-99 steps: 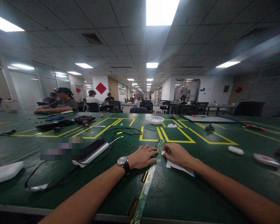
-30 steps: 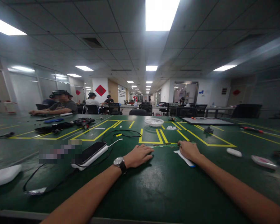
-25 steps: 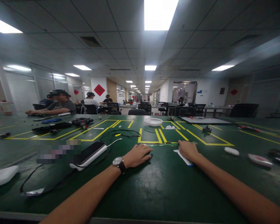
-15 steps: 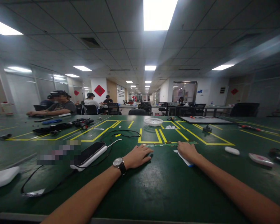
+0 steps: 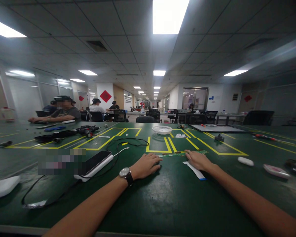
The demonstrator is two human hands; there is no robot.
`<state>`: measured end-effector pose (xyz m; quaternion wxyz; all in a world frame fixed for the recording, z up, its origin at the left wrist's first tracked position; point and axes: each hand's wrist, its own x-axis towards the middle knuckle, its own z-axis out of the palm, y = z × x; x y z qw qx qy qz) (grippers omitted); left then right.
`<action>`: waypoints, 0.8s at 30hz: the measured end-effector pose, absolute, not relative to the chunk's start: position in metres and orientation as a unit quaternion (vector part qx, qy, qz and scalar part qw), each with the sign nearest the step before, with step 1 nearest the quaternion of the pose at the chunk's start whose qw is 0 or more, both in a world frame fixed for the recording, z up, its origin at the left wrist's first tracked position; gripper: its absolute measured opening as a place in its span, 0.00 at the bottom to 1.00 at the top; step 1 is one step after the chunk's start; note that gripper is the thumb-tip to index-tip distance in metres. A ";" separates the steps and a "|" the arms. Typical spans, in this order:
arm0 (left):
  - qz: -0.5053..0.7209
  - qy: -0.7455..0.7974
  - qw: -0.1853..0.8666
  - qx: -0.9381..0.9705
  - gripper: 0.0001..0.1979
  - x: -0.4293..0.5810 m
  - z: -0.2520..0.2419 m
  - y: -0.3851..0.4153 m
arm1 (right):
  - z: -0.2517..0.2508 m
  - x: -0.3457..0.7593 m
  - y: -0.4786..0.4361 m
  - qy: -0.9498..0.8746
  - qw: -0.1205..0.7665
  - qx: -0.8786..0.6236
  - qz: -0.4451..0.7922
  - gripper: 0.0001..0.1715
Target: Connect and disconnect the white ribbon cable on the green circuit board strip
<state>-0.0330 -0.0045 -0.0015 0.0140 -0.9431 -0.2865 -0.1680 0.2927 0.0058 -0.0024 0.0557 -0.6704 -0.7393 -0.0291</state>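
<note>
Moved since the earliest frame: circuit board strip (image 5: 171, 154) then ran toward the camera and now lies crosswise beyond the two hands; since the frame just before now, the right hand has shifted slightly, showing more of the white paper strip (image 5: 195, 171).
Board's place: on the green tabletop (image 5: 160, 204), between the hands, overlapping the near edge of the yellow tape outlines, its right end showing past the right hand.
Left hand (image 5: 146, 165): palm down, fingers a little apart and thumb away from them, fingertips at the board's left end; whether they press on it cannot be told.
Right hand (image 5: 198, 160): fingers bent over the board's right part; cannot tell whether they are clamped on it.
White paper strip: partly under the right hand, its blue end toward the camera.
Wristwatch (image 5: 125, 172): on the left wrist.
Phone (image 5: 96, 162): on a white slab, left of the left hand.
White basket (image 5: 162, 130): farther back, beyond the board.
Co-worker (image 5: 64, 113): seated at far left, forearms on the tabletop.
</note>
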 end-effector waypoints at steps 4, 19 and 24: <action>-0.195 -0.291 0.020 -0.937 0.18 -0.031 0.000 -0.005 | -0.001 0.289 0.007 -0.818 0.094 -0.568 0.015 0.33; -0.146 -0.242 -0.025 -0.959 0.19 -0.028 -0.002 -0.010 | 0.022 0.274 -0.013 -0.732 0.093 -0.669 -0.090 0.22; -0.136 -0.232 -0.033 -0.963 0.18 -0.028 -0.005 -0.007 | 0.012 0.289 -0.010 -0.722 0.029 -0.688 -0.072 0.24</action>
